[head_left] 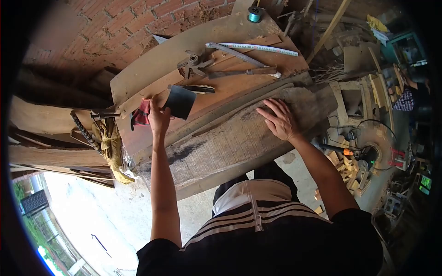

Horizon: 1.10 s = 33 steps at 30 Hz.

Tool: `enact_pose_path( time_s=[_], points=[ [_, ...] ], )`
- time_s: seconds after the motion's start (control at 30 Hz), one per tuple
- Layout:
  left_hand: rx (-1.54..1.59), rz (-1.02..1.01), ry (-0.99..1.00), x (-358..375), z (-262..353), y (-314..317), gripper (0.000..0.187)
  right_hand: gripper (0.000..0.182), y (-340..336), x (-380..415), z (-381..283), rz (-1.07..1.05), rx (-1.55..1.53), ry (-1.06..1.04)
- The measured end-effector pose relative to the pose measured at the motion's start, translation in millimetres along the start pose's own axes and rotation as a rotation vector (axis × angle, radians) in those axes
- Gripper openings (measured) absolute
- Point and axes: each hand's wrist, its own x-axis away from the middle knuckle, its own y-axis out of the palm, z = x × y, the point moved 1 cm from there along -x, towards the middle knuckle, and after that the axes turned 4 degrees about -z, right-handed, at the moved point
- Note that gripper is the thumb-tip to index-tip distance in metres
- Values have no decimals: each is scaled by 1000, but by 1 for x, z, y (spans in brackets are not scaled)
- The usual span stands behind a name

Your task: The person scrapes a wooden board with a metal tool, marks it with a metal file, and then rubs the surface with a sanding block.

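My left hand (159, 115) grips the edge of a dark flat rectangular sheet (181, 102) between thumb and fingers, over the left part of the workbench. Beside its fingers lies a red and black cloth (142, 113). My right hand (278, 119) rests with fingers spread on a long, rough wooden slab (221, 142) that has a dark stain near its left end. Behind the sheet is a thin dark toothed piece (202, 88). Farther back lie a metal piece with several arms (195, 65), a metal bar (241, 72) and a white measuring tape (262, 47).
A spool of teal line (254, 14) stands at the bench's back edge, before a brick wall (115, 27). A clamp (105, 114) sits at the left edge. Wood offcuts (350, 174) lie on the floor to the right. Another person (416, 94) is at the far right.
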Motion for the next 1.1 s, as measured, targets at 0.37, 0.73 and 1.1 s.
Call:
enact_pose_path(
  time_s=[0.37,0.73,1.1],
  points=[
    [-45,-93,-19,-14,-58,-24,65,48,4,5,3,44,6,-17],
    [-324,47,383,101,61,30,88,48,14,7,8,5,-13,-25],
    [-450,-319,330,250,113,135,77,47,6,10,14,208,-126,-82]
  ],
)
